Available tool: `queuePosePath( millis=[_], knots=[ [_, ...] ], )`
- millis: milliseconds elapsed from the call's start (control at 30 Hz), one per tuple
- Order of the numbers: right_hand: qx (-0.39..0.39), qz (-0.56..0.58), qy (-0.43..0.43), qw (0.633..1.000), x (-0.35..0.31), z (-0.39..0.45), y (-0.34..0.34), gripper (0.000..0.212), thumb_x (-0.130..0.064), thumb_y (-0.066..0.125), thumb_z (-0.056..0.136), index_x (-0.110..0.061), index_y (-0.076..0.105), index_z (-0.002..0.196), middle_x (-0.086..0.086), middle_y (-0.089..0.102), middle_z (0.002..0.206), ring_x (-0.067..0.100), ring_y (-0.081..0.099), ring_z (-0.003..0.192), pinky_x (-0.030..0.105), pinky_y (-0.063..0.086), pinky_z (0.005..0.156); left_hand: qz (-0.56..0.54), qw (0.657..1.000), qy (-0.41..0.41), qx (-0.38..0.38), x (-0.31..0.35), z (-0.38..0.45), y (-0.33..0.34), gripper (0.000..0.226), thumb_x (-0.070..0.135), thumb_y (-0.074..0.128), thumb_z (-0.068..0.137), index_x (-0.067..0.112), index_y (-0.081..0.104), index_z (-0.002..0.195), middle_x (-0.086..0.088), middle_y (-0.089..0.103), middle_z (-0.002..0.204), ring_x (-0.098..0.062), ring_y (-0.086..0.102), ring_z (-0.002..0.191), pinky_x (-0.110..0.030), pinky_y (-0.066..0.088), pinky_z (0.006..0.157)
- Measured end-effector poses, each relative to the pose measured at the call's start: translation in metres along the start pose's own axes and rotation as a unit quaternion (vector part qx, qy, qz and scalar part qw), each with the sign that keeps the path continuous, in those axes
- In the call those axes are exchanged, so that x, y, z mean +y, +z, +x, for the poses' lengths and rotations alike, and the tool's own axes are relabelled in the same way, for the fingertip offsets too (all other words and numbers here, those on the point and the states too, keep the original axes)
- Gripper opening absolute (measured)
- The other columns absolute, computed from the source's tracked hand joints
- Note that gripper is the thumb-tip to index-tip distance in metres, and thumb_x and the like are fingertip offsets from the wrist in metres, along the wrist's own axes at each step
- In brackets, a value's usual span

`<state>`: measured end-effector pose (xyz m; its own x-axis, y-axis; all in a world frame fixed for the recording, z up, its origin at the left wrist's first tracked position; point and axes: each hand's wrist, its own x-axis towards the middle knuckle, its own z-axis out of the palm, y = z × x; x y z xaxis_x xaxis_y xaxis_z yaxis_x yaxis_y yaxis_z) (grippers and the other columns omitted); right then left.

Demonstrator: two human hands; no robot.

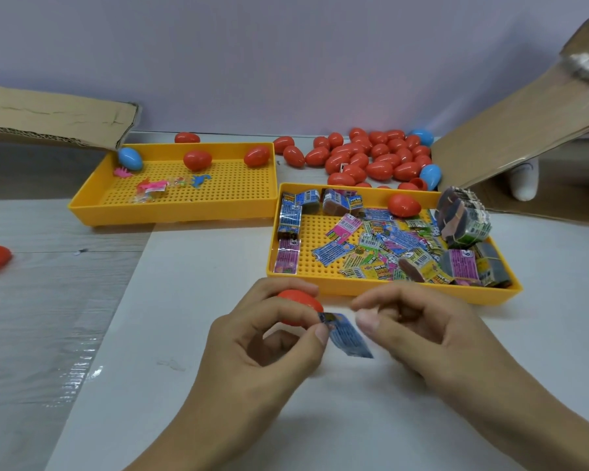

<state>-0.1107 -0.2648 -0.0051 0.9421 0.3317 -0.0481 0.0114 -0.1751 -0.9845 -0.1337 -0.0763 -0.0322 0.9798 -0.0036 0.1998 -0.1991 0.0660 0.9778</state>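
Red plastic first: locate the egg low at centre, above the table, gripped in the curled fingers of the left hand. Note the blue slip, pinched by the left thumb against the egg and slanting down to the right. Check the right hand: fingers curled, thumb just beside the slip, contact impossible to confirm. Treat the step as probably loading the slip into the egg. Next, fold or roll the slip small enough for the opening, press it in with the right thumb, and hold the egg steady. Beyond the hands, find the near tray, close to the fingertips, holding loose slips, banded bundles and a spare egg. Clear its front rim when reaching for more. Further left, find the far tray with small toys. Behind, note the egg pile, flanked on both sides by cardboard.
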Motion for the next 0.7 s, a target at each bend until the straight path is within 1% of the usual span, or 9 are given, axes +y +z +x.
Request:
queuePosePath(
  millis=[100, 167, 233, 267, 333, 433, 500, 600, 700],
  knots=[
    [-0.012, -0.037, -0.065, 0.997, 0.0011, -0.0063, 0.0009, 0.047, -0.06, 0.079, 0.064, -0.037, 0.07, 0.104, -0.009, 0.067, 0.09, 0.008, 0.065, 0.075, 0.026, 0.05, 0.052, 0.014, 1.0, 0.014, 0.01, 0.001, -0.0013, 0.0007, 0.009, 0.03, 0.072, 0.071, 0.021, 0.074, 0.069, 0.003, 0.066, 0.108, -0.017, 0.068, 0.083, -0.026, 0.055, 0.064],
    [-0.011, -0.065, -0.101, 0.993, 0.0017, -0.0096, 0.0045, 0.039, -0.047, 0.082, 0.07, -0.037, 0.071, 0.105, -0.007, 0.07, 0.099, 0.015, 0.07, 0.082, 0.033, 0.056, 0.053, 0.036, 0.999, 0.026, 0.011, 0.0015, -0.002, 0.0012, 0.009, 0.03, 0.072, 0.071, 0.021, 0.074, 0.07, 0.002, 0.067, 0.11, -0.019, 0.069, 0.094, -0.031, 0.057, 0.068],
    [0.012, -0.071, -0.117, 0.991, 0.0026, -0.0098, 0.0081, 0.024, -0.029, 0.081, 0.075, -0.032, 0.073, 0.097, -0.005, 0.073, 0.092, 0.017, 0.072, 0.075, 0.036, 0.057, 0.049, 0.033, 0.999, 0.025, 0.014, 0.0014, -0.0019, 0.0006, 0.01, 0.03, 0.072, 0.071, 0.02, 0.074, 0.07, 0.001, 0.067, 0.11, -0.021, 0.068, 0.096, -0.031, 0.057, 0.069],
    [0.021, -0.055, -0.11, 0.992, 0.0038, -0.0099, 0.009, 0.018, -0.025, 0.079, 0.076, -0.029, 0.074, 0.092, -0.003, 0.073, 0.085, 0.019, 0.073, 0.071, 0.036, 0.056, 0.047, 0.025, 0.999, 0.022, 0.012, 0.0017, -0.0016, 0.0002, 0.01, 0.029, 0.072, 0.071, 0.02, 0.074, 0.07, 0.001, 0.067, 0.11, -0.019, 0.069, 0.095, -0.029, 0.056, 0.068],
    [0.029, -0.033, -0.089, 0.995, 0.005, -0.0097, 0.009, 0.013, -0.032, 0.077, 0.074, -0.027, 0.075, 0.085, 0.002, 0.074, 0.077, 0.021, 0.073, 0.066, 0.036, 0.055, 0.045, 0.017, 1.0, 0.014, 0.003, 0.0026, -0.0011, -0.0003, 0.008, 0.029, 0.073, 0.071, 0.021, 0.074, 0.069, 0.001, 0.067, 0.111, -0.017, 0.069, 0.092, -0.027, 0.054, 0.069],
    [0.012, 0.001, -0.054, 0.998, 0.0044, -0.0085, 0.0072, 0.023, -0.042, 0.073, 0.072, -0.023, 0.075, 0.085, 0.009, 0.073, 0.076, 0.022, 0.072, 0.063, 0.035, 0.051, 0.043, 0.011, 1.0, 0.007, -0.016, 0.0044, -0.0014, -0.0009, 0.009, 0.03, 0.072, 0.072, 0.023, 0.077, 0.073, 0.002, 0.065, 0.115, -0.02, 0.068, 0.091, -0.028, 0.054, 0.069],
    [-0.008, 0.017, -0.042, 0.999, 0.0032, -0.0071, 0.0065, 0.025, -0.043, 0.071, 0.075, -0.021, 0.076, 0.087, 0.008, 0.074, 0.079, 0.021, 0.071, 0.062, 0.03, 0.049, 0.044, 0.005, 1.0, -0.007, -0.019, 0.0054, -0.0011, -0.0019, 0.016, 0.032, 0.07, 0.073, 0.022, 0.08, 0.08, 0.002, 0.065, 0.117, -0.023, 0.067, 0.09, -0.032, 0.054, 0.067],
    [-0.019, 0.001, -0.045, 0.999, 0.0036, -0.0062, 0.0062, 0.021, -0.043, 0.069, 0.079, -0.025, 0.077, 0.087, 0.004, 0.075, 0.079, 0.017, 0.07, 0.062, 0.025, 0.048, 0.045, 0.0, 1.0, -0.023, -0.017, 0.0068, -0.0001, -0.0025, 0.021, 0.035, 0.07, 0.073, 0.02, 0.08, 0.084, 0.004, 0.065, 0.117, -0.025, 0.067, 0.086, -0.028, 0.054, 0.068],
    [-0.013, -0.025, -0.06, 0.998, 0.0049, -0.0071, 0.0066, 0.009, -0.034, 0.072, 0.081, -0.028, 0.077, 0.085, 0.003, 0.072, 0.073, 0.017, 0.069, 0.059, 0.027, 0.047, 0.044, -0.002, 0.999, -0.025, -0.03, 0.0085, 0.0, -0.0015, 0.018, 0.035, 0.072, 0.072, 0.022, 0.079, 0.081, 0.005, 0.065, 0.116, -0.024, 0.068, 0.089, -0.031, 0.055, 0.068]
  ],
)
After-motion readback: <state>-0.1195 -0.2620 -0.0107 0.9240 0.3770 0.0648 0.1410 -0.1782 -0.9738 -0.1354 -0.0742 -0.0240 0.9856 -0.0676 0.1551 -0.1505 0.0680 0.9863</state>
